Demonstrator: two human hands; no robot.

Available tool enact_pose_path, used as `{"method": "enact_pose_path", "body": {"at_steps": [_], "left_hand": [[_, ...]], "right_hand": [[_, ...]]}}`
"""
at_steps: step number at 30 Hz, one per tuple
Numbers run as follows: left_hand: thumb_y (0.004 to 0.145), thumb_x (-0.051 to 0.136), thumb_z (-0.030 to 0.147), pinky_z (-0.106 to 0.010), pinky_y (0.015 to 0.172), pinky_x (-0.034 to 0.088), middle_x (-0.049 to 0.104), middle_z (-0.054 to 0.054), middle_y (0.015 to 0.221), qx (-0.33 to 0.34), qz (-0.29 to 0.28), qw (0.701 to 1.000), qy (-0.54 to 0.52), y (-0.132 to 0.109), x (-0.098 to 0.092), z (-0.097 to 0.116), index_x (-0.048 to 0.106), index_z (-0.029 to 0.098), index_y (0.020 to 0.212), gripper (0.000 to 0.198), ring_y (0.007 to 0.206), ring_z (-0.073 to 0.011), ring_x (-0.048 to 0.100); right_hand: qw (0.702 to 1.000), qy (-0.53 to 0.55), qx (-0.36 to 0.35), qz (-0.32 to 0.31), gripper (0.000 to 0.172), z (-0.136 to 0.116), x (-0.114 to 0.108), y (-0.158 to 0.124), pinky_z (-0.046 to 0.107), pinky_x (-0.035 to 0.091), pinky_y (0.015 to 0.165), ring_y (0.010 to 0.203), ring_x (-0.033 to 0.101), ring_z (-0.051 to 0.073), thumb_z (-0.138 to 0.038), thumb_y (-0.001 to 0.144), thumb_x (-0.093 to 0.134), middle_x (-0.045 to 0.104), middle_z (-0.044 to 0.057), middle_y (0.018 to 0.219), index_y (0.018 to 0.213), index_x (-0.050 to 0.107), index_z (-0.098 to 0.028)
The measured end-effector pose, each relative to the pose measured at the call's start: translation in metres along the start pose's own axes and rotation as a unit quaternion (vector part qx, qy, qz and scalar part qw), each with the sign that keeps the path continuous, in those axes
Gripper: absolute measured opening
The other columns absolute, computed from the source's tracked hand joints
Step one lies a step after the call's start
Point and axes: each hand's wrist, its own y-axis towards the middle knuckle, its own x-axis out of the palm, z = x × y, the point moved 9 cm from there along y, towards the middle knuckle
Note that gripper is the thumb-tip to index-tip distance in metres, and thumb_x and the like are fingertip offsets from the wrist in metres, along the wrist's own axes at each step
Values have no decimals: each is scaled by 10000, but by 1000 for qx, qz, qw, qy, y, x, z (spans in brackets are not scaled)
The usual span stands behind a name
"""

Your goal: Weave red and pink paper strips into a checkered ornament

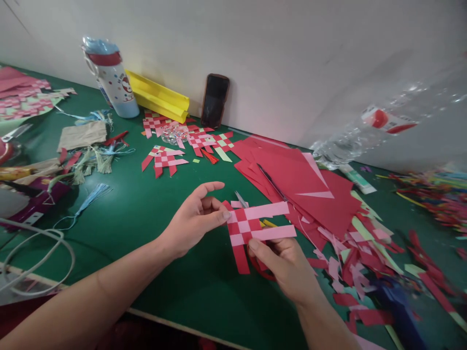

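A woven paper fish (243, 226) in red and pink checks is held up between my hands, its loose strips pointing right and down. My left hand (199, 214) pinches its upper left corner between thumb and finger. My right hand (280, 262) grips the lower right side, thumb on the front face. Behind the paper lie scissors (240, 198); a blade tip pokes out above, and a red handle loop shows beneath near my right fingers. Whether the right hand also holds the scissors I cannot tell. More woven fish (166, 159) lie farther back on the table.
Red paper sheets (299, 170) with a black pen (272, 182) lie at the right, beside paper scraps (350, 267). A plastic bottle (379, 121), a phone (215, 99), a yellow holder (156, 95) and a flask (113, 80) stand along the wall. Tassels (91, 199) and a white cable (69, 253) lie left.
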Motion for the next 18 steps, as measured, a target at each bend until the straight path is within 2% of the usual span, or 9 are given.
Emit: {"method": "enact_pose_path", "body": {"at_steps": [3, 7, 12, 15, 18], "left_hand": [[768, 740, 156, -214, 691, 478, 637, 25, 693, 4, 11, 1000, 5, 0, -2, 2, 481, 157, 1227, 527, 666, -91, 588], [790, 734, 202, -208, 669, 481, 628, 26, 720, -8, 2, 1000, -9, -1, -2, 0, 497, 170, 1205, 479, 674, -90, 584], [735, 796, 217, -222, 693, 506, 650, 2, 813, -73, -63, 995, -16, -4, 11, -15, 470, 183, 1253, 614, 726, -102, 602], [713, 802, 177, -230, 699, 520, 680, -32, 870, -91, -68, 994, 0, -5, 12, -21, 451, 182, 1284, 670, 747, -115, 620], [708, 797, 156, -208, 646, 524, 666, -10, 819, -96, -59, 994, 11, -4, 10, -24, 460, 188, 1292, 674, 697, -104, 612]], "right_hand": [[1000, 2, 8, -8, 422, 5, -1, 1, 226, 364, 464, 479, 420, 91, -545, 819, 633, 551, -6, 544, 621, 641, -173], [999, 0, 39, 16, 482, 17, -6, 1, 246, 403, 513, 536, 507, 123, -590, 846, 584, 618, 34, 581, 657, 691, -160], [999, 1, 36, -5, 526, 18, -3, 0, 239, 375, 486, 512, 481, 109, -632, 851, 552, 607, 30, 578, 669, 679, -155], [999, 22, 39, -21, 508, 16, 1, -1, 228, 362, 465, 486, 455, 92, -630, 850, 559, 604, 18, 591, 684, 661, -160], [998, 29, 47, -16, 497, 17, 1, -1, 224, 356, 454, 474, 442, 86, -626, 849, 564, 588, 10, 583, 692, 646, -161]]}}
